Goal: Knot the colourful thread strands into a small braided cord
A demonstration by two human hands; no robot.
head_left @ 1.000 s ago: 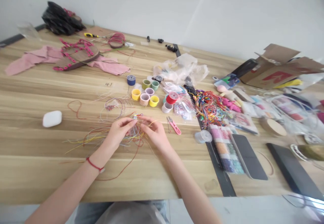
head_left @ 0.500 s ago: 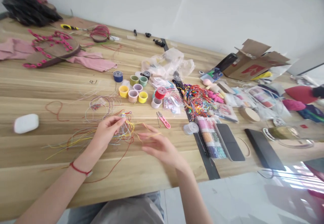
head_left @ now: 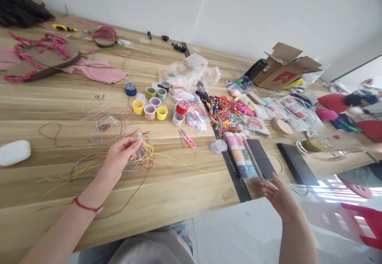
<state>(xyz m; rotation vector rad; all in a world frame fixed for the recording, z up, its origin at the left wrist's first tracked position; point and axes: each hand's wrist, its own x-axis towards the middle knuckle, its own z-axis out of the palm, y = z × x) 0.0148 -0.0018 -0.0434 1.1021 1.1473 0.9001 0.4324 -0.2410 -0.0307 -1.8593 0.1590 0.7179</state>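
Note:
My left hand (head_left: 122,154) is closed in a pinch on a small knotted bundle of colored cords (head_left: 146,152). Its short woven top shows above the fingertips. Yellow, red and pale loose strands spread from it over the wood, and one yellow strand (head_left: 182,163) stretches far to the right. Out by the table's front edge, my right hand (head_left: 282,198) is in the air with its fingers apart and nothing visible in them. The nearest thing to it is a smartphone (head_left: 261,158) lying on the table.
Several thread spools (head_left: 149,112) stand beyond my left hand. Pink thread snips (head_left: 187,138) lie to its right. Farther right are a tangle of bright cords (head_left: 225,112), a bead box (head_left: 241,156), a black flat case (head_left: 297,164) and a cardboard box (head_left: 282,69).
My right hand has let go of the yellow strand and swung far right, past the phone. That strand now lies stretched out. My left hand keeps its pinch while the view has shifted slightly right.

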